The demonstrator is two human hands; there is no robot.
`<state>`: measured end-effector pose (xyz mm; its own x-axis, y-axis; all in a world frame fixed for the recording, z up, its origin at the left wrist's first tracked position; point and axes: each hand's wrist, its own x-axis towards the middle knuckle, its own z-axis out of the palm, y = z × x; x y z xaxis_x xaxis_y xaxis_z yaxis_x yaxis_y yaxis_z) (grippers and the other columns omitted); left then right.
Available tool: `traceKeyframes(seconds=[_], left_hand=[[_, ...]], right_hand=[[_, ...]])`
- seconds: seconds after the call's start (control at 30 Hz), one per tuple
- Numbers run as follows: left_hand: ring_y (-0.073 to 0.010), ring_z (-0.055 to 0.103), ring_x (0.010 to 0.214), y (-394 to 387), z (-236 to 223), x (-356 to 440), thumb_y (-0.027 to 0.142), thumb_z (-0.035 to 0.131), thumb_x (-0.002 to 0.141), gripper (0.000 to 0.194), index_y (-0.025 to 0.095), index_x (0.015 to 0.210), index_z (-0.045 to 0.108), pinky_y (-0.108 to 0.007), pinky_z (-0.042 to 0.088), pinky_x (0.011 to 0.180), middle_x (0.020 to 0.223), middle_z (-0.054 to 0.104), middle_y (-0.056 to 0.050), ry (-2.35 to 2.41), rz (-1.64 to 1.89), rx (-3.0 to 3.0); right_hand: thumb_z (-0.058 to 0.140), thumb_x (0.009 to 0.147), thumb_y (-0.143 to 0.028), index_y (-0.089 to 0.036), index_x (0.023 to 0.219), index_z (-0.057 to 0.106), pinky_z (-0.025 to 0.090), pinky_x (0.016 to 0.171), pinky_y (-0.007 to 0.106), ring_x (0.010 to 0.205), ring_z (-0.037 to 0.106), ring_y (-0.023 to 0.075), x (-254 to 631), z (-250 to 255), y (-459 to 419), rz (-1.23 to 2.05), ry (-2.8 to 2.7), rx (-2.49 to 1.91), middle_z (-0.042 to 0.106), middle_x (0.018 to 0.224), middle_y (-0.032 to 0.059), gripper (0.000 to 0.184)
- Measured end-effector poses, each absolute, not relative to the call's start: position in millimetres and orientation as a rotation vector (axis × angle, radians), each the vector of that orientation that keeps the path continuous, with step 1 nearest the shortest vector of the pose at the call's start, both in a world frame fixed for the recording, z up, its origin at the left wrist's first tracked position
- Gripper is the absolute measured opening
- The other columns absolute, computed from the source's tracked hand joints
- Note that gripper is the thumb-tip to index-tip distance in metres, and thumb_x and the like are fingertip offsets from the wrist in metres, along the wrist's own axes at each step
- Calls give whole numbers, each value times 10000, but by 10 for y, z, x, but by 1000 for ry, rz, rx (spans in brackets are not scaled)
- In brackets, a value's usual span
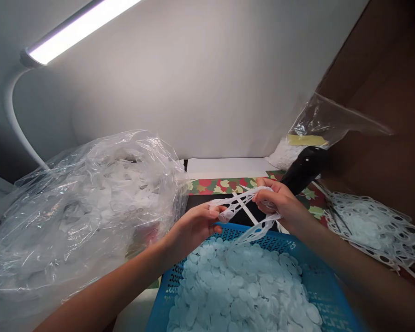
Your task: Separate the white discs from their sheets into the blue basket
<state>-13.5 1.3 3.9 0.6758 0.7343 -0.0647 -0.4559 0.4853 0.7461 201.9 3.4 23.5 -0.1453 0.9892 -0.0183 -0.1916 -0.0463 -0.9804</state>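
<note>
A white strip full of punched holes (257, 230) is stretched between my two hands above the far rim of a blue plastic basket (276, 243). My left hand (202, 224) pinches its left end between thumb and fingers. Bunched in the fingers of my right hand (278, 203) is the other end, and a loop of the strip hangs down over the basket. Many thin white discs (235, 286) fill the basket below.
A large clear plastic bag (90, 221) of white pieces bulges on the left. Netlike punched scraps (373, 226) pile up at right. Behind my right hand are a black handle-like object (304, 168) and another clear bag (318, 117). A lit lamp (83, 30) hangs upper left.
</note>
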Motion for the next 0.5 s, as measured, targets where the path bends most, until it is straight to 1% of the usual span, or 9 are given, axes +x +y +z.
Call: traceKeyframes(seconds=[0.1,0.2,0.33,0.5], left_hand=[[-118,439,727,12,30,-152,205,626,699,97,112,696,600,-212,369,630,807,532,-50,372,768,816],[-116,427,682,-2,38,-170,195,606,690,160,139,597,487,-225,357,655,751,529,-37,320,766,834],[-117,396,640,-16,74,-182,197,599,669,184,156,601,433,-234,333,636,651,479,-12,280,711,814],[-100,237,525,-13,117,-184,223,562,706,137,157,649,457,-232,245,537,540,367,32,279,633,796]], right_hand=[[545,679,-57,-181,557,318,96,364,206,376,178,40,2020,240,10,1428,-1151,-1009,282,420,-88,287],[538,674,-59,-182,555,310,89,367,208,375,178,41,2014,241,-7,1437,-1150,-993,276,422,-88,285],[540,679,-60,-183,555,309,85,370,213,376,178,42,2005,232,4,1436,-1167,-984,275,427,-87,290],[547,675,-55,-180,547,305,84,373,218,381,175,43,2023,225,32,1398,-1150,-991,264,430,-85,301]])
